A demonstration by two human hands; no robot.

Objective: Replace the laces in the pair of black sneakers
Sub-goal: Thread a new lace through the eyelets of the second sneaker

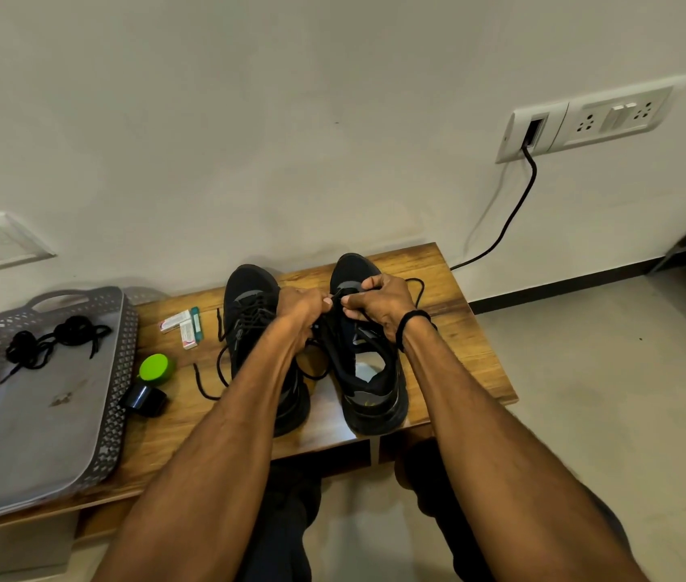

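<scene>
Two black sneakers stand side by side on a low wooden table (pixel 458 354), toes toward the wall. The left sneaker (pixel 248 304) is laced, with loose lace ends (pixel 219 371) trailing on the wood. Over the front eyelets of the right sneaker (pixel 370 371), both hands meet. My left hand (pixel 301 306) and my right hand (pixel 377 302) each pinch a black lace (pixel 419 287) near the toe; a loop of it curves out to the right. The fingertips hide the eyelets.
A grey perforated tray (pixel 17 434) at the left holds a bundle of black laces (pixel 51 342). Small white packets (pixel 183 325), a green round lid (pixel 155 367) and a black object (pixel 143 399) lie between tray and shoes. A black cable (pixel 513 212) runs from the wall socket.
</scene>
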